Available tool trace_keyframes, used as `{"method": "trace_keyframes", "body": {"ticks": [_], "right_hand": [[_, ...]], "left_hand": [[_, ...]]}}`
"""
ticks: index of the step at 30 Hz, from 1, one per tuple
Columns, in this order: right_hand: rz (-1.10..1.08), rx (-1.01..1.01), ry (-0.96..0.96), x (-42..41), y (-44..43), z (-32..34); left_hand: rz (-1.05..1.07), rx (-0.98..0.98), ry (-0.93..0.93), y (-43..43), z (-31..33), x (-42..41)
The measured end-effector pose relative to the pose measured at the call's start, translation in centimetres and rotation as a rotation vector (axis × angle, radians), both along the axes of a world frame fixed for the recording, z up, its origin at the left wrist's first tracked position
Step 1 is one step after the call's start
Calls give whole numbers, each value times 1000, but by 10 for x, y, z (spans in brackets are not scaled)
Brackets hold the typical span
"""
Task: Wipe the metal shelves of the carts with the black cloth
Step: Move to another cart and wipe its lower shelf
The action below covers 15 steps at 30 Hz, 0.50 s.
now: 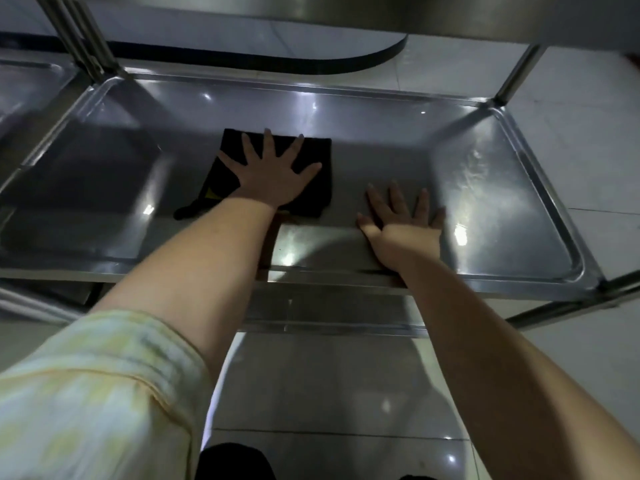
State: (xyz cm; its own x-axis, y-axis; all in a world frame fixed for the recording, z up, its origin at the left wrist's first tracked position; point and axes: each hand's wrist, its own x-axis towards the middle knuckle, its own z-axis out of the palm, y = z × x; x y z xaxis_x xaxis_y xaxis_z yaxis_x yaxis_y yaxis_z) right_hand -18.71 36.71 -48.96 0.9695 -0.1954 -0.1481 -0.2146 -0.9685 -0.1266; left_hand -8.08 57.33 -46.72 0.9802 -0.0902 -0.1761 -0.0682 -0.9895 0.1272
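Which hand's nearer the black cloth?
Left. The left hand lies flat on the cloth, fingers spread. The right hand rests flat on the bare shelf, to the cloth's right and apart from it.

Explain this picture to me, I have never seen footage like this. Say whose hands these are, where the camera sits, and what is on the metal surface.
There is no machine here: a person does the job with bare hands. The single picture comes from a camera worn on the person's head, which looks forward and down, so you see what they see.

The surface is a metal shelf of a cart, shaped like a shallow tray with a raised rim. A folded black cloth lies on it.

The left hand presses flat on the cloth with its fingers spread. The right hand lies open on the bare shelf beside the cloth, apart from it. Neither hand holds anything.

A second shelf shows at the left edge, and pale floor tiles lie beyond.
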Motion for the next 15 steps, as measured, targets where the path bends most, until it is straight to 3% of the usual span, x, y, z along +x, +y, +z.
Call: {"method": "trace_keyframes", "body": {"ticks": [8, 15], "right_hand": [[-3, -6, 19, -1, -1, 3], [-17, 40, 106, 12, 45, 17]], "left_hand": [[-125, 56, 54, 42, 1, -126], [-70, 31, 81, 42, 2, -129]]}}
